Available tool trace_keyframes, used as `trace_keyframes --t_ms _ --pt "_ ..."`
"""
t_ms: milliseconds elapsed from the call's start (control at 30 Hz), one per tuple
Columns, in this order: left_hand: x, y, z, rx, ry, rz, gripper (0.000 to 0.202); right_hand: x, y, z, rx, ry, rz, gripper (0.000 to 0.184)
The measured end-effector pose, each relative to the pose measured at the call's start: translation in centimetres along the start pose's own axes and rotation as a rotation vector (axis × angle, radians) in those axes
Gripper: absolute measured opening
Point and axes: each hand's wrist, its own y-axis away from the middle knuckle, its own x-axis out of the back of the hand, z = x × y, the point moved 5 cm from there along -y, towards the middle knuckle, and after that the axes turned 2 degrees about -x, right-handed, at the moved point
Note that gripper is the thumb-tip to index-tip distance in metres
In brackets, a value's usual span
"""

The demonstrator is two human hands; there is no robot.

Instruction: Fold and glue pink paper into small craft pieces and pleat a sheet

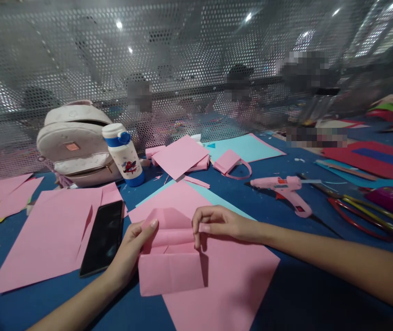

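Note:
A folded pink paper piece (170, 262) lies on a larger pink sheet (224, 285) near the table's front edge. My left hand (132, 250) grips the folded piece at its left side, thumb pressed on the upper flap. My right hand (217, 223) pinches the top right corner of the same piece with curled fingers. Both hands are closed on the paper. A black phone (102, 238) lies just left of my left hand, on another pink sheet (49, 234).
On the blue table (303, 285) are a pink glue gun (284, 187), scissors with red and yellow handles (365, 214), a white bottle with a blue cap (124, 154), a pale backpack (74, 145), a small pink paper bag (229, 163) and more coloured sheets. A perforated metal screen (182, 55) stands behind.

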Motion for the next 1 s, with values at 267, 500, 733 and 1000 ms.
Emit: trace_keyframes --t_ms 267,500,733,1000 --pt "-0.24 0.12 0.25 0.021 0.025 0.005 0.061 0.08 0.09 -1.05 0.051 0.074 0.027 0.039" --pt "-0.29 0.08 0.48 0.034 0.032 0.011 0.062 0.14 0.07 -0.66 0.024 0.008 0.005 0.022" --pt "-0.25 -0.1 0.09 0.065 0.007 -0.028 0.066 0.04 -0.05 -0.3 0.006 0.024 -0.019 0.023" --pt "0.06 -0.35 -0.25 0.088 0.022 -0.005 0.067 0.21 -0.02 -0.24 0.022 0.109 0.008 0.017"
